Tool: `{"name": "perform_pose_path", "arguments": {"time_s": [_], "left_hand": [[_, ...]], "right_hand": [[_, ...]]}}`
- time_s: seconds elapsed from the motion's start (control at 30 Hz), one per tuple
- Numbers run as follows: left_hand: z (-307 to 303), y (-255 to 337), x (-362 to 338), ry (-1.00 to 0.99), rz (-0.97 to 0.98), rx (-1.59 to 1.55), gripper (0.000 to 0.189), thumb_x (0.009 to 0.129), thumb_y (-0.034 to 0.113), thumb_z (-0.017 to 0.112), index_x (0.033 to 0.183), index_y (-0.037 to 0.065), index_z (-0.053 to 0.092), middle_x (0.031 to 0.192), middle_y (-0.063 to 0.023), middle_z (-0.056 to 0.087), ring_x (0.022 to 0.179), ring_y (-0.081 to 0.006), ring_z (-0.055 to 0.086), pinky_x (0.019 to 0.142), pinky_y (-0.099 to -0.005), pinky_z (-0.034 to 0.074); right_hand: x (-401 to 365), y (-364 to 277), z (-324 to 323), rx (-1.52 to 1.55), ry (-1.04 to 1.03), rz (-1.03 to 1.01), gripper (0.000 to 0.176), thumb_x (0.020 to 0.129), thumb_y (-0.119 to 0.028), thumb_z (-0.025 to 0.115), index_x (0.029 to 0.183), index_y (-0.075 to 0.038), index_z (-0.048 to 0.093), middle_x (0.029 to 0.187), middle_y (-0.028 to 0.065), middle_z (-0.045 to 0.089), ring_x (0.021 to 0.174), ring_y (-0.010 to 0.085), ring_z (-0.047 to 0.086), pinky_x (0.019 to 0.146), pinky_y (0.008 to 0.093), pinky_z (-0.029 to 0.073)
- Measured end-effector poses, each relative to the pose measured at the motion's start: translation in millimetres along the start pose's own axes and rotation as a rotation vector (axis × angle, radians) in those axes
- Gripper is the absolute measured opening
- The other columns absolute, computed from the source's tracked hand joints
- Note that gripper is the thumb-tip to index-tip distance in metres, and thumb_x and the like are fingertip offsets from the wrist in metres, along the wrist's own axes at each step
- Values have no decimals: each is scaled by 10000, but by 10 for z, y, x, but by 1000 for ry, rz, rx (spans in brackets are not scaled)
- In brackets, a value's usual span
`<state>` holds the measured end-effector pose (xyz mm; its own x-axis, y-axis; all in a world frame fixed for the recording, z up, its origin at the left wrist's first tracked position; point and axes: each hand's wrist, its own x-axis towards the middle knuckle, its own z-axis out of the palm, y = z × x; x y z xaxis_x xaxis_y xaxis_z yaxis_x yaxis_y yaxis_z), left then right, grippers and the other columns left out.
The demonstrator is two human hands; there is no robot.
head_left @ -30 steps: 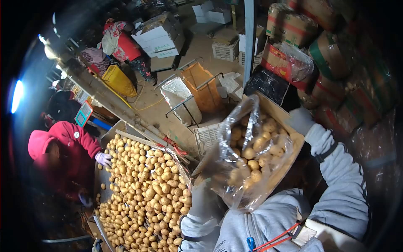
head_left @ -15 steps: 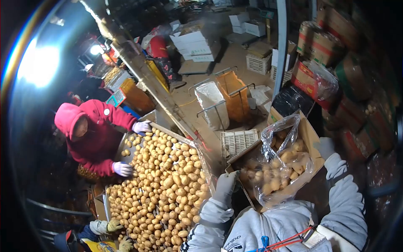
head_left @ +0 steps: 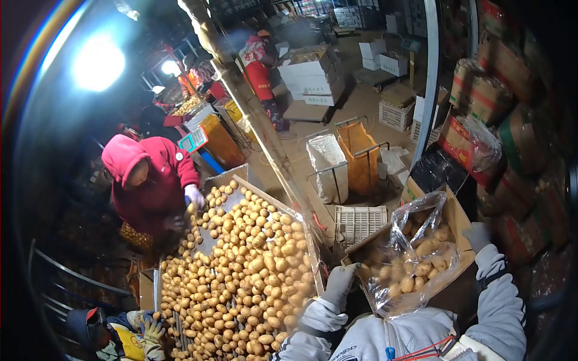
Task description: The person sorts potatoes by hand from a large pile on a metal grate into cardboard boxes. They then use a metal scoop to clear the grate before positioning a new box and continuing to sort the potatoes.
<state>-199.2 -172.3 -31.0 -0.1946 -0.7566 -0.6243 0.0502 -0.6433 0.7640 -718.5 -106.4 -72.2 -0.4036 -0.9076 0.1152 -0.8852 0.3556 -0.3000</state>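
Fingers [head_left: 348,271] of left hand [head_left: 339,284] and right hand [head_left: 478,236], gloved, clasp opposite sides of a carton [head_left: 459,224] of potatoes [head_left: 421,268].

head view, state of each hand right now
Left hand: closed, holding the cardboard box by its left edge.
Right hand: at the box's right edge; whether its grip is closed cannot be told.

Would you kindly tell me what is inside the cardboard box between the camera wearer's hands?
Inside the cardboard box are potatoes and clear plastic, which partly veils them. The box's bottom, and whatever lies beneath the top potatoes, is covered.
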Motion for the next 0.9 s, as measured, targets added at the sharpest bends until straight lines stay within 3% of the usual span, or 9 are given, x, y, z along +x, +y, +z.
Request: {"name": "perform_pose_path", "arguments": {"time_s": [0.17, 0.2, 0.3, 0.53, 0.63, 0.73, 0.83, 0.9], "left_hand": [[25, -21, -26, -2, -1, -5, 291, 918, 328, 734, 749, 104, 656, 629, 13, 528, 530, -126, 532, 500, -283, 441], [23, -20, -29, -7, -10, 11, 290, 918, 327, 733, 748, 105, 655, 628, 15, 523, 538, -125, 537, 503, -282, 443], [23, -54, -29, -7, 15, 37, 295, 919, 337, 726, 752, 101, 665, 618, 20, 520, 543, -122, 537, 504, -287, 435], [-37, -262, 132, -28, 147, 128, 331, 921, 383, 707, 775, 86, 700, 614, 22, 552, 531, -108, 510, 490, -315, 387], [29, -93, 15, -42, 80, 55, 324, 932, 361, 694, 763, 84, 692, 613, 11, 568, 516, -110, 515, 479, -295, 369], [53, -75, 82, 5, 75, 85, 320, 941, 346, 683, 762, 81, 689, 616, 9, 569, 500, -110, 505, 471, -287, 360], [84, -10, 146, -3, 81, 40, 311, 941, 333, 681, 757, 82, 687, 608, 11, 565, 488, -105, 496, 464, -283, 353], [146, 79, 134, 37, 49, -11, 301, 936, 327, 692, 760, 83, 690, 598, 18, 557, 477, -100, 488, 458, -279, 346]], "right_hand": [[-87, -88, -102, 143, 19, 92, 287, 757, -253, 766, 704, 0, 644, 686, 228, 653, 633, 403, 657, 584, 485, 490], [-120, -194, -199, 301, -30, 169, 277, 755, -235, 768, 689, -1, 636, 638, 212, 629, 570, 355, 643, 548, 462, 480], [-108, -55, -80, 289, 12, 122, 258, 759, -223, 764, 692, -6, 642, 609, 202, 613, 544, 323, 640, 523, 452, 473], [-84, -6, 10, 305, 78, 26, 308, 733, -253, 749, 665, 20, 622, 624, 230, 604, 549, 369, 613, 528, 482, 440], [-8, 165, 127, 260, 90, -17, 305, 727, -247, 751, 664, 21, 623, 614, 234, 596, 548, 372, 609, 525, 483, 438], [1, 156, 143, 272, 80, 21, 302, 714, -244, 757, 659, 20, 622, 618, 239, 594, 563, 389, 612, 533, 484, 453], [32, -14, 30, 427, -24, 192, 296, 701, -239, 766, 659, 19, 625, 641, 247, 606, 589, 417, 615, 542, 488, 465], [105, 155, 189, 268, 52, 44, 298, 703, -236, 767, 650, 13, 613, 651, 248, 612, 600, 424, 617, 541, 482, 466]]}}
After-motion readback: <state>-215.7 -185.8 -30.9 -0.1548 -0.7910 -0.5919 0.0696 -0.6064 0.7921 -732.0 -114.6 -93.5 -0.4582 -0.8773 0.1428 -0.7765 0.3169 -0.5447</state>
